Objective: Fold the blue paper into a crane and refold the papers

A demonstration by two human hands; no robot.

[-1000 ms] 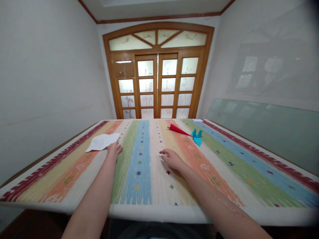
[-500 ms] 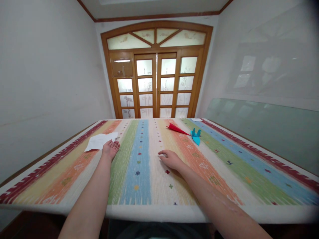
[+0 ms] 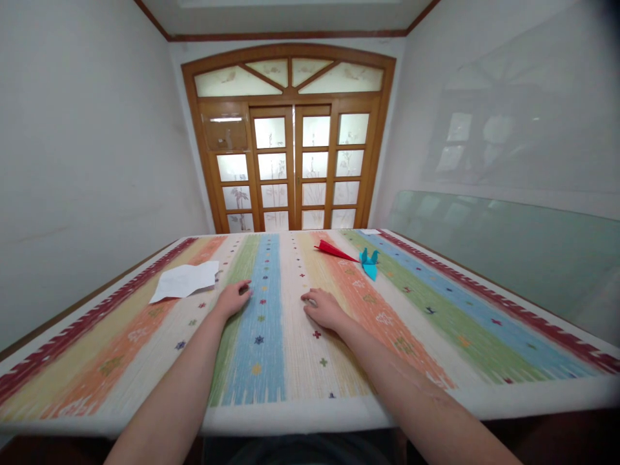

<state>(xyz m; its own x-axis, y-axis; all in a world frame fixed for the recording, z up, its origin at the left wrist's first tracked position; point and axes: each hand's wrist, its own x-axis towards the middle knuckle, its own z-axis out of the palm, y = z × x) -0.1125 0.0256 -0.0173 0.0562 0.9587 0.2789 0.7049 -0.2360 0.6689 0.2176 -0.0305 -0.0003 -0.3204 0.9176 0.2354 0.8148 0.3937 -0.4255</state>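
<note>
The left grip [image 3: 233, 299] is standing bare, fingers bent and thumb slightly spread from them, pinching nothing visible. A white paper sheet [image 3: 184, 281] is lying to its left and slightly beyond it, near but apart, with an uneven, partly raised outline. The right grip [image 3: 323, 309] is also showing bare; its fingers are curling loosely, with a gap remaining between forefinger and thumb. Whether either grip is pressing on the striped worktop [image 3: 294, 371] cannot be told.

Beyond the right grip, apart from it, a red folded-paper dart [image 3: 335, 250] is lying with its narrow end pointing rightward. At that end, beyond and to the right of the same grip, a blue origami figure [image 3: 369, 263] is resting with two points standing up. Contact between dart and figure cannot be confirmed. Glazed wooden doors [image 3: 314, 165] are standing well beyond both grips.
</note>
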